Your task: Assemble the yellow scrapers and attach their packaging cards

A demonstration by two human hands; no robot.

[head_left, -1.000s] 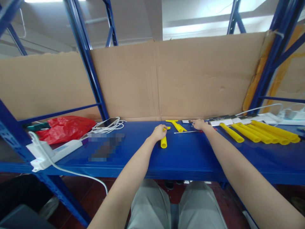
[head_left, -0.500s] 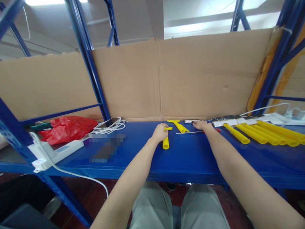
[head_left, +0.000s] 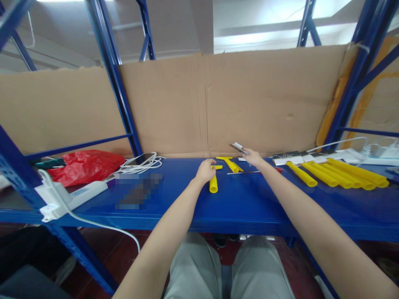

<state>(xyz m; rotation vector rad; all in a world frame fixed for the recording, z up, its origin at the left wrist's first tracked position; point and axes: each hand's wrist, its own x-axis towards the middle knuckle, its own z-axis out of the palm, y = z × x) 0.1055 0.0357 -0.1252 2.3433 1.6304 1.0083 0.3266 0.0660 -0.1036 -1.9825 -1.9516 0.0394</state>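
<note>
My left hand (head_left: pixel 205 171) is closed on a yellow T-shaped tool handle (head_left: pixel 213 185), whose round hollow end points toward me. Just beyond it lies another yellow T-shaped handle (head_left: pixel 232 166). My right hand (head_left: pixel 254 158) pinches a thin flat strip (head_left: pixel 238 147), part white and part dark, raised off the blue shelf in front of the cardboard. Below that hand, a long-shafted screwdriver (head_left: pixel 243 172) rests on the shelf, its red handle partly behind my forearm. Another whitish flat piece (head_left: pixel 241 159) sits by the cardboard, mostly hidden by the hand.
On the right lie several yellow-handled scrapers (head_left: pixel 343 176) with black-and-white heads. To the left are a red plastic bag (head_left: pixel 87 166), a coiled white cable (head_left: pixel 146 162) and a white power strip (head_left: pixel 89 193). Cardboard (head_left: pixel 264 99) walls the back of the blue shelf (head_left: pixel 183 199).
My right hand has lifted off the shelf and moved left and up, now with the flat strip in its fingers. My left hand stays on the yellow handle.
</note>
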